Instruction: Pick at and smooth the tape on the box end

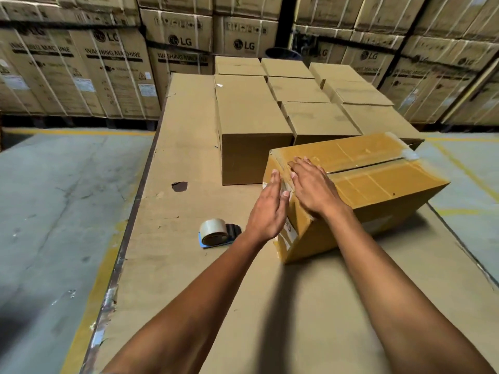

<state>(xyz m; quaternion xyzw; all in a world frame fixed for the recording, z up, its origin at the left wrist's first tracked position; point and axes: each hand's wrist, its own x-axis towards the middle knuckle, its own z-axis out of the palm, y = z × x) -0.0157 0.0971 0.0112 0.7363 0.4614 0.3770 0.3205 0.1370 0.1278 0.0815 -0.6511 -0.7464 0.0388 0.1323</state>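
Taped carton (372, 182): set askew on the cardboard-covered table (189, 265), just before a block of plain cartons (251, 117); its near left end is pressed by the right hand (313, 187), fingers straight, from above, and by the left hand (267, 211), flat, at the side; tape dispenser (217, 232) is laid near the left hand.

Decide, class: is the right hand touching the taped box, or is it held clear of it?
Touching. The head view shows the right hand lying flat, fingers straight, on the top of the taped box at its near-left corner, with no gap visible beneath the palm.
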